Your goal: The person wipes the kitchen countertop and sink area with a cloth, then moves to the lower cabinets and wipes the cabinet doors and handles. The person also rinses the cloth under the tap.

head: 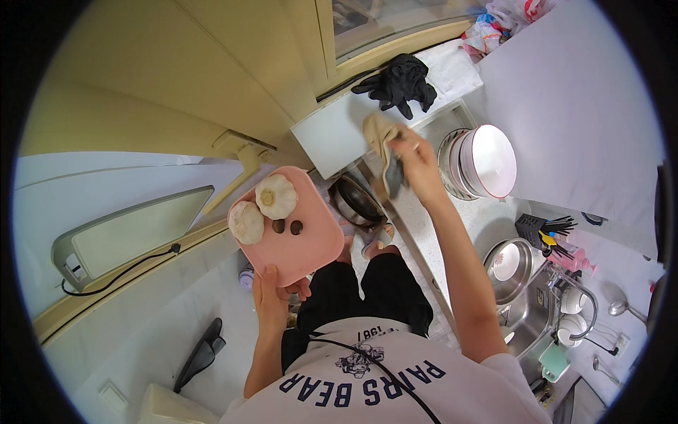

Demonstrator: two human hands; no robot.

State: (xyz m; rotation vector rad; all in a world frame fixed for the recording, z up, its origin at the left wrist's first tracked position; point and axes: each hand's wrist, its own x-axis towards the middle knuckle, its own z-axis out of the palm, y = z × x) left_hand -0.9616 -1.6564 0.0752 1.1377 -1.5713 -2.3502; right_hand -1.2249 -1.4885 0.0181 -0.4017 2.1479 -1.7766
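My left hand (pixel 273 294) grips the near edge of a pink plastic tray (pixel 315 249), thumb on top. Two garlic bulbs (pixel 276 197) rest against each other at the tray's far left side. Beside them are two small dark round spots (pixel 296 228); whether these are objects or holes I cannot tell. Out to the right, my right hand (pixel 417 161) is closed on a beige and grey cloth (pixel 382 140), blurred by motion. The cloth hangs over the front edge of the speckled countertop (pixel 424 228), near a white ledge (pixel 333 140).
Black gloves (pixel 400 82) lie on the ledge. Stacked bowls (pixel 490 161) stand on the counter, with a metal basin (pixel 522 265) by the sink (pixel 535 312) farther right. A dark pan (pixel 357 201) sits low beyond my feet. A door handle (pixel 249 159) projects at the left.
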